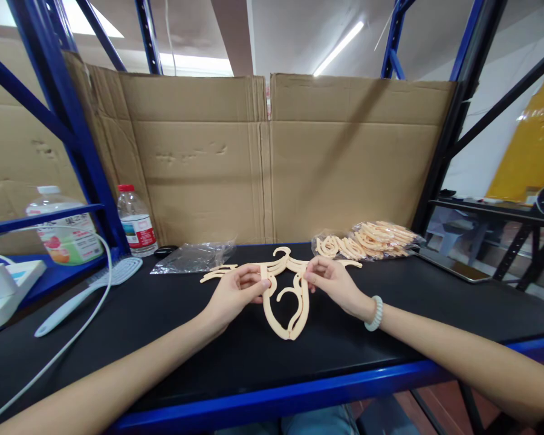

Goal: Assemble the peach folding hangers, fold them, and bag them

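Held item: a cream plastic clothes hanger with folded arms and a curved hook, in front of the person, above the black tabletop. The bare left hand pinches its left arm near the upper end, thumb against the fingers, gap closed on the plastic. The bare right hand, white coiled band at the wrist, pinches the opposite arm likewise, thumb and forefinger closed. Gripping one arm each probably steadies both sides evenly and leaves the joint at the lower end in view. Cream hangers with spread arms lie just behind, presumably within easy reach; clear bags of cream hanger parts sit by the cardboard backing, probably out of the working area. A crumpled clear plastic bag lies left of these, a pale blue hairbrush nearer the left edge, a dark flat phone-like object at right. Not resolved: the held arms' upper ends, partly covered by fingers; whether the held hanger touches the tabletop or those behind; how many spread hangers there are, since they overlap; bag contents, blurred by glare. Both forearms run out of frame.
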A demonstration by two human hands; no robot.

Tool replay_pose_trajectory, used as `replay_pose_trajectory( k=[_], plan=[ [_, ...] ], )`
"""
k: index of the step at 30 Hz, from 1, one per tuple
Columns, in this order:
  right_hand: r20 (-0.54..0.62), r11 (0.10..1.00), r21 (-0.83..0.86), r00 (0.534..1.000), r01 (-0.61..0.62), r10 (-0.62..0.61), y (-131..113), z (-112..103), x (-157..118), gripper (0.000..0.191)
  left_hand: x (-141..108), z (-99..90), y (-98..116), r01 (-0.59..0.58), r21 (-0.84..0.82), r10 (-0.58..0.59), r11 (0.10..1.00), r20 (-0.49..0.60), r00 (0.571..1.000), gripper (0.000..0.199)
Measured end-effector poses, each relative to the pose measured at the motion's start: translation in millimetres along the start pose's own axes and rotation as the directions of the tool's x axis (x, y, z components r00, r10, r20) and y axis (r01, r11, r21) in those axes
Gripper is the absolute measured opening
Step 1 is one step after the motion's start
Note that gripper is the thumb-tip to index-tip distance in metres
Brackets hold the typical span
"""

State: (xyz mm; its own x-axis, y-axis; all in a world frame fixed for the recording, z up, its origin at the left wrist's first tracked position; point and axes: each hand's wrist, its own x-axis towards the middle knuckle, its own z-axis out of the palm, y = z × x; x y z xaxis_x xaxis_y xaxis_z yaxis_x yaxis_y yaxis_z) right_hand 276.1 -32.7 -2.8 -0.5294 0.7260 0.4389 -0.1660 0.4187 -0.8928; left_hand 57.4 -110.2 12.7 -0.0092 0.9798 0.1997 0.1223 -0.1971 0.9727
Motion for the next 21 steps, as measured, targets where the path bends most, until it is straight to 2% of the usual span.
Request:
replay_pose_trajectory(
  k=[5,7,11,16,21],
  plan=[
    [0.196,1.0,0.022,0.98,-0.012,0.007,-5.2,23.5,-6.6,0.024,-2.7,4.5,1.9,-0.051,-0.009,0.051,0.999,0.028,0.998,0.04],
    [0.228,0.999,0.035,0.973,-0.024,0.015,-6.1,31.8,-7.5,0.024,-3.3,4.8,3.4,-0.088,0.023,0.087,0.996,0.029,0.996,0.04],
    [0.196,0.999,0.035,0.981,-0.007,0.0,-3.9,40.7,-6.0,0.023,-3.9,4.0,4.8,-0.14,0.093,0.141,0.986,-0.001,0.99,0.039],
    [0.171,0.999,0.035,0.985,0.035,-0.04,-4.1,37.8,-5.9,0.021,-5.5,3.4,3.1,-0.129,0.084,0.12,0.988,0.105,0.987,0.044],
    [0.149,0.998,0.006,0.987,0.062,-0.063,-5.5,31.9,-7.3,0.016,-5.8,3.3,0.3,-0.054,0.074,0.045,0.996,0.12,0.992,0.039]
  ],
)
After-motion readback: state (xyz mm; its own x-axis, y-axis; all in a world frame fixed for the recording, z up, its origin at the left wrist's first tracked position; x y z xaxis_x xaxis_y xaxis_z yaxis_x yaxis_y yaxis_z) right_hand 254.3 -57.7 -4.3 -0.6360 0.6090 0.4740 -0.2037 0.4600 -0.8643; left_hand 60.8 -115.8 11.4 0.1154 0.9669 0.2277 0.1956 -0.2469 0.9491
